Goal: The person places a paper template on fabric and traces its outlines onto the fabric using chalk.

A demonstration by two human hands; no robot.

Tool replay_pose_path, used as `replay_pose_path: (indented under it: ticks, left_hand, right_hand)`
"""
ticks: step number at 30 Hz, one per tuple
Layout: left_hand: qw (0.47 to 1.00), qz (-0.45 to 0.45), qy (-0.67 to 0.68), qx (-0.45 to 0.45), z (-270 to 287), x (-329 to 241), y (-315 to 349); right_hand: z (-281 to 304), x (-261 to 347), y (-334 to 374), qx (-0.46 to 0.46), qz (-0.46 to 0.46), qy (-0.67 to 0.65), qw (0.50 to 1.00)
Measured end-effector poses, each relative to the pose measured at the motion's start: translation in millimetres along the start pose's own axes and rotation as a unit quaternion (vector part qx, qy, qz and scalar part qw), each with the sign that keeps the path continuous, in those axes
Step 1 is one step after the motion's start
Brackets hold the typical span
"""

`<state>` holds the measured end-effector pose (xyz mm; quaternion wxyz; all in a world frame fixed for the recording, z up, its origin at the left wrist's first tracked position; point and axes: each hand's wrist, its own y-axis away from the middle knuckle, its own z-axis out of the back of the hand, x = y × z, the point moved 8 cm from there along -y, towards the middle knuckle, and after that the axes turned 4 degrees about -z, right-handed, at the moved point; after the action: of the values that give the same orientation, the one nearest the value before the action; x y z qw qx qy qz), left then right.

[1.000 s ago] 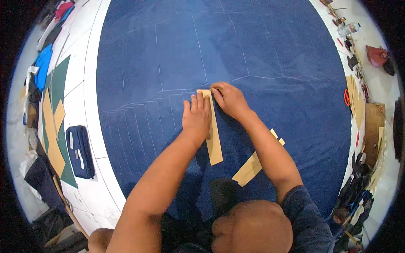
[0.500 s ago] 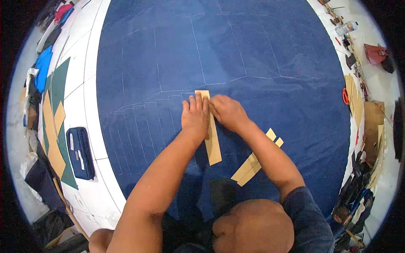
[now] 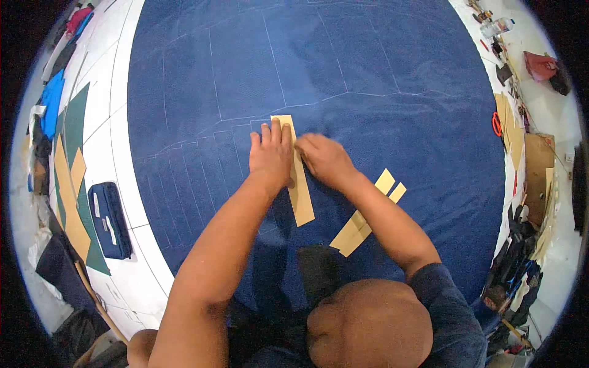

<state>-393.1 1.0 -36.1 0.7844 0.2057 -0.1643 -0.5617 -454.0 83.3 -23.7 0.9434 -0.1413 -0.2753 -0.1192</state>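
A long tan card strip lies on dark blue cloth that bears thin pale drawn lines. My left hand rests flat on the strip's upper part, fingers stretched toward its far end. Against the strip's right edge, my right hand is closed in a pinch; whatever its fingertips hold is hidden. Two more tan card strips lie together on the cloth, partly beneath my right forearm.
On the white tiled floor at left are a dark blue zip case and tan card pieces over a green sheet. Red-handled scissors, a cardboard piece and a clear bottle lie along the right side.
My right hand has slid a little toward me along the strip's right edge. My left hand stays on the strip. The whole view has shifted slightly.
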Motion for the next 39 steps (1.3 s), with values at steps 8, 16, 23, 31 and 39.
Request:
replay_pose_path:
  ticks: [8,16,23,31,39]
  left_hand:
    - [1.000,-0.005,-0.013,0.006,8.5,-6.9,3.1]
    - [1.000,-0.002,-0.017,-0.004,1.1,-2.1,-0.9]
    - [1.000,-0.001,-0.022,-0.015,1.3,1.8,-0.4]
    - [0.999,-0.017,-0.002,-0.040,9.3,-4.0,4.9]
    - [0.977,-0.090,0.051,-0.185,1.1,-11.0,45.8]
  right_hand:
    - [1.6,35.1,85.4,0.023,0.026,-0.040,0.999]
    - [-5.8,36.8,82.5,0.037,-0.007,0.006,0.999]
    - [18.6,44.3,109.5,0.043,-0.135,-0.030,0.990]
    - [-22.0,57.1,140.6,-0.011,-0.043,0.056,0.997]
    - [-23.2,56.6,141.2,-0.017,-0.066,0.069,0.995]
